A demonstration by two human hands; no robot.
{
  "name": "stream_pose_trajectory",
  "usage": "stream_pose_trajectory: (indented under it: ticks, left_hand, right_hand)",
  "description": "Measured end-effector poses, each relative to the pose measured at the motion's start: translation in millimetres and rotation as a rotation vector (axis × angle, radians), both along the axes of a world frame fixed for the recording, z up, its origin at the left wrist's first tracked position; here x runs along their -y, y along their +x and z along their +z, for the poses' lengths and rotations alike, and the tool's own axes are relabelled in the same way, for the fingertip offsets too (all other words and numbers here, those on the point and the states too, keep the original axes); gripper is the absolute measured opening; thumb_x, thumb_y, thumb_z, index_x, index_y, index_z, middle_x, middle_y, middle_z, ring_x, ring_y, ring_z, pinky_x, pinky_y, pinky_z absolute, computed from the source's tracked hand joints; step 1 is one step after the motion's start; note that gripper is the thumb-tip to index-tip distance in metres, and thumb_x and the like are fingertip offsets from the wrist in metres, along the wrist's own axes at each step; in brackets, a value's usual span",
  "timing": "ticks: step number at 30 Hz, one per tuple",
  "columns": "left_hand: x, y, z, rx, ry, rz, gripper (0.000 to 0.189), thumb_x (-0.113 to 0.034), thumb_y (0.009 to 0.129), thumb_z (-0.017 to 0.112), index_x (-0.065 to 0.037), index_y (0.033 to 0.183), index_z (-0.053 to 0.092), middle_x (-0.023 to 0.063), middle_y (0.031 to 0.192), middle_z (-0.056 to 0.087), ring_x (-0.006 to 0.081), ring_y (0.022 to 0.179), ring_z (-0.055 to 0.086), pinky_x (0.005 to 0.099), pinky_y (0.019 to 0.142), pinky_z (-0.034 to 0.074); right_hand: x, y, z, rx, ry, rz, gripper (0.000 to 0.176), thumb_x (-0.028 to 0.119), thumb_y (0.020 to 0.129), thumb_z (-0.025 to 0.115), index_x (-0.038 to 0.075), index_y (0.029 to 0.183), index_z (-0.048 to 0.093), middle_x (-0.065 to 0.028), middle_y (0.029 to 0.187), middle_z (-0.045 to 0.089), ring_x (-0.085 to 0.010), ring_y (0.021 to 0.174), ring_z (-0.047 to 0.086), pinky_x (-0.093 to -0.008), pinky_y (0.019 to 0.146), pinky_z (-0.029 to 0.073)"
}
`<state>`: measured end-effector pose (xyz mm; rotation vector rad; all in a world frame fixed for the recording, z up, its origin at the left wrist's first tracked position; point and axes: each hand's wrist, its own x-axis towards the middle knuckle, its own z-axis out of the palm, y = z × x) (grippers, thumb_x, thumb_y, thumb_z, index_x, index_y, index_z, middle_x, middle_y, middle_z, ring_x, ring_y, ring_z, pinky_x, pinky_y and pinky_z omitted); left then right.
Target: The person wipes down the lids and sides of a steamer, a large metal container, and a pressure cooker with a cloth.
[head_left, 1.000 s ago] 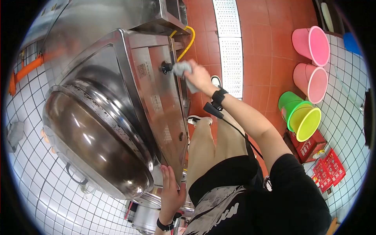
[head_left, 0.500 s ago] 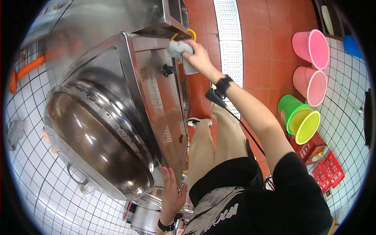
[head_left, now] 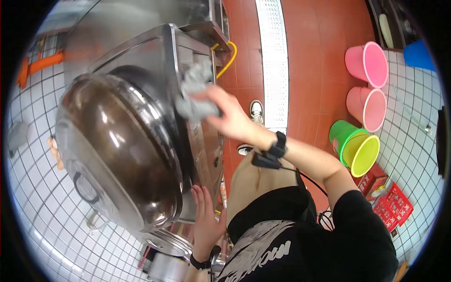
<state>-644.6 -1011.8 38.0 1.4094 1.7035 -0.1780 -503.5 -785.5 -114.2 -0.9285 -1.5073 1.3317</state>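
My right hand (head_left: 230,113) grips a grey cloth (head_left: 195,105), partly blurred by motion. The cloth lies against the metal front of a stainless steel stove (head_left: 202,160), near its upper edge, and covers part of that front. My left hand (head_left: 206,217) rests with fingers stretched out on the stove's front edge, lower in the view, holding nothing. Beside both hands, a large round metal pan or lid (head_left: 117,141) with a dark brown sheen takes up the stove top. A black band sits on each wrist.
A yellow hose (head_left: 230,58) curves behind the stove. Along the tiled wall stand pink buckets (head_left: 364,63), a green bucket (head_left: 345,134) and a yellow bucket (head_left: 361,155). A metal drain grate (head_left: 275,61) crosses the red floor. Metal pots (head_left: 167,268) stand below the stove's near end.
My right hand has moved left and down across the stove front with the grey cloth. My left hand stays nearly in place on the edge. The view has shifted slightly.
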Motion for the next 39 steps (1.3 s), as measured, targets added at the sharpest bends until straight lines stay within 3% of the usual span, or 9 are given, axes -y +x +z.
stream_pose_trajectory:
  ticks: [4, 9, 13, 19, 23, 27, 29, 35, 39]
  left_hand:
    - [6.1, -3.3, -2.3, -0.009, 0.15, 0.035, 0.082, -0.014, 0.09, 0.063, 0.005, 0.155, 0.016, 0.0275, 0.162, 0.01, 0.0414, 0.151, 0.01, 0.0446, 0.12, 0.023]
    - [41.3, -28.4, -14.2, 0.194, 0.418, 0.138, 0.063, -0.014, 0.096, 0.058, -0.001, 0.151, 0.033, 0.0165, 0.161, 0.026, 0.0318, 0.15, 0.024, 0.0393, 0.116, 0.033]
    - [93.7, -43.9, -0.8, 0.235, 0.564, 0.272, 0.036, -0.02, 0.099, 0.055, -0.004, 0.131, 0.06, 0.0195, 0.128, 0.063, 0.0349, 0.121, 0.059, 0.0416, 0.099, 0.049]
    - [188.7, -62.8, -9.4, 0.178, 0.608, 0.742, 0.02, -0.022, 0.101, 0.052, -0.006, 0.103, 0.064, 0.0139, 0.086, 0.072, 0.0375, 0.082, 0.069, 0.0443, 0.069, 0.054]
    - [206.6, -81.6, 6.9, 0.126, 0.942, 1.04, 0.014, -0.005, 0.097, 0.055, -0.004, 0.11, 0.061, 0.0163, 0.105, 0.068, 0.035, 0.095, 0.068, 0.0397, 0.079, 0.053]
    - [172.7, -123.0, 47.3, -0.146, 1.23, 0.869, 0.027, 0.005, 0.09, 0.055, -0.003, 0.115, 0.061, 0.0155, 0.115, 0.061, 0.0361, 0.108, 0.059, 0.0412, 0.094, 0.048]
    - [144.1, -142.4, 63.3, -0.287, 1.232, 0.86, 0.037, 0.005, 0.088, 0.055, -0.005, 0.123, 0.06, 0.0166, 0.129, 0.057, 0.0367, 0.122, 0.053, 0.043, 0.105, 0.043]
    - [62.6, -216.1, 60.0, -0.479, 1.047, 0.839, 0.052, 0.002, 0.092, 0.047, -0.005, 0.143, 0.047, 0.0202, 0.15, 0.042, 0.0391, 0.136, 0.043, 0.0446, 0.113, 0.037]
    - [39.1, -219.3, 63.3, -0.555, 0.84, 0.907, 0.044, 0.0, 0.093, 0.047, -0.003, 0.137, 0.053, 0.024, 0.14, 0.052, 0.0404, 0.133, 0.048, 0.0441, 0.108, 0.043]
  right_hand:
    - [56.8, 25.1, -10.2, 0.269, -0.112, 0.45, 0.054, -0.001, 0.069, 0.058, 0.012, 0.121, 0.063, -0.0167, 0.123, 0.059, -0.037, 0.118, 0.057, -0.0441, 0.098, 0.047]
    - [77.5, 59.7, -9.9, 0.563, -0.422, 0.221, 0.06, 0.011, 0.079, 0.063, 0.004, 0.134, 0.039, -0.0265, 0.112, 0.065, -0.0426, 0.104, 0.066, -0.0458, 0.09, 0.053]
    - [63.0, 76.7, 31.2, 0.9, -0.278, 0.074, 0.053, 0.026, 0.082, 0.065, 0.004, 0.126, 0.046, -0.0302, 0.099, 0.068, -0.0444, 0.092, 0.069, -0.0466, 0.082, 0.056]
    - [42.9, 45.9, 153.3, 0.633, 0.105, 0.044, 0.042, 0.023, 0.084, 0.067, 0.007, 0.122, 0.058, -0.0216, 0.104, 0.069, -0.036, 0.098, 0.068, -0.0433, 0.087, 0.052]
    - [37.9, -35.9, 237.0, 0.643, 0.503, 0.144, 0.044, 0.018, 0.078, 0.071, 0.005, 0.119, 0.059, -0.0184, 0.104, 0.062, -0.0372, 0.107, 0.055, -0.0448, 0.094, 0.045]
    - [60.2, -139.4, 281.6, 0.473, 0.822, 0.473, 0.06, 0.009, 0.073, 0.075, 0.01, 0.13, 0.056, -0.021, 0.122, 0.05, -0.0411, 0.114, 0.052, -0.0462, 0.098, 0.046]
    - [82.6, -185.0, 284.1, 0.454, 1.009, 0.676, 0.067, 0.006, 0.074, 0.072, 0.021, 0.136, 0.053, -0.0241, 0.133, 0.046, -0.0444, 0.123, 0.048, -0.0503, 0.098, 0.048]
    - [96.1, -261.4, 230.3, 0.135, 1.357, 1.269, 0.046, 0.007, 0.071, 0.07, 0.012, 0.116, 0.063, -0.0168, 0.134, 0.051, -0.039, 0.131, 0.043, -0.0491, 0.108, 0.039]
    - [54.7, -252.1, 238.8, 0.097, 1.292, 1.451, 0.045, 0.001, 0.068, 0.066, 0.013, 0.112, 0.064, -0.0133, 0.136, 0.05, -0.0371, 0.131, 0.042, -0.0498, 0.109, 0.039]
